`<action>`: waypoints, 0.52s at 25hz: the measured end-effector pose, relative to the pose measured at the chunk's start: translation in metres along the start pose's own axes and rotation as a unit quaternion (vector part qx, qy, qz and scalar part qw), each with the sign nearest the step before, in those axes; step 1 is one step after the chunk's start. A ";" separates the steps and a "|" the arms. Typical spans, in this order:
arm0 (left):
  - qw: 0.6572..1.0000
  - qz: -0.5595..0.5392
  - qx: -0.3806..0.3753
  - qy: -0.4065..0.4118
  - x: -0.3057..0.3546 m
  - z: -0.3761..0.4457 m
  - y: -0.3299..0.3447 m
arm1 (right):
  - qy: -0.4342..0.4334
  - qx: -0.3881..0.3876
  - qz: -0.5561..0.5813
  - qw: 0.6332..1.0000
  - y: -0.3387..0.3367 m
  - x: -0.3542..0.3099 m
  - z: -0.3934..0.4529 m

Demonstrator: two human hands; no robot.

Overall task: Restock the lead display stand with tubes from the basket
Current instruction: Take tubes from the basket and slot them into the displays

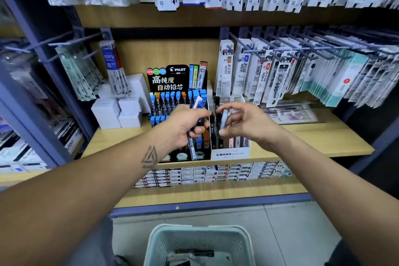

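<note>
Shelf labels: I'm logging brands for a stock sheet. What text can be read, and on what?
"PILOT", "高纯度 自动铅芯": black display stand header.
"MONO graph MG": white box front.
"JF-0.5": hanging refill packs.
"BRFV": blue refill pack.
Tube labels, barcodes, lower-shelf boxes: too blurred.

Black Pilot lead display stand (172, 84) is standing upright on the shelf, rows of blue- and orange-capped tubes (168, 101) filling it. Pale green basket (199, 244) is sitting on the floor below, a few dark tubes lying inside.
</note>
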State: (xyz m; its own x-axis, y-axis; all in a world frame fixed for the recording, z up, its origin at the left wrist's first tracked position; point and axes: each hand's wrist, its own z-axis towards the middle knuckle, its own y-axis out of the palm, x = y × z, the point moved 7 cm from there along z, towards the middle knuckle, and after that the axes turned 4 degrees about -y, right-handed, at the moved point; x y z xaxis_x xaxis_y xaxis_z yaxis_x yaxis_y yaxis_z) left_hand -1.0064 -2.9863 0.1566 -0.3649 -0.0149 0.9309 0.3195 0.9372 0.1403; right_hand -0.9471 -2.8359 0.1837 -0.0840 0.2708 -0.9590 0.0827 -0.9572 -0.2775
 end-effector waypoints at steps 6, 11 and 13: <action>0.998 0.061 -0.009 0.000 0.016 0.021 0.008 | -0.022 0.062 0.062 0.996 -0.033 -0.008 0.049; 1.000 -0.001 -0.012 0.003 0.021 0.032 0.010 | -0.009 0.078 0.114 0.990 -0.044 -0.006 0.068; 1.000 0.017 -0.010 0.000 0.023 0.034 0.012 | -0.015 0.102 0.117 0.988 -0.051 -0.005 0.072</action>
State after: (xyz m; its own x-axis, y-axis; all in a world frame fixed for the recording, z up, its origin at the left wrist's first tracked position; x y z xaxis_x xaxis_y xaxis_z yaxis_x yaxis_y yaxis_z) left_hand -1.0410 -2.9638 0.1683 -0.3532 0.0170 0.9354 0.3485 0.9303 0.1147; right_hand -1.0227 -2.7960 0.2064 -0.1157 0.0391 -0.9925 -0.0979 -0.9948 -0.0278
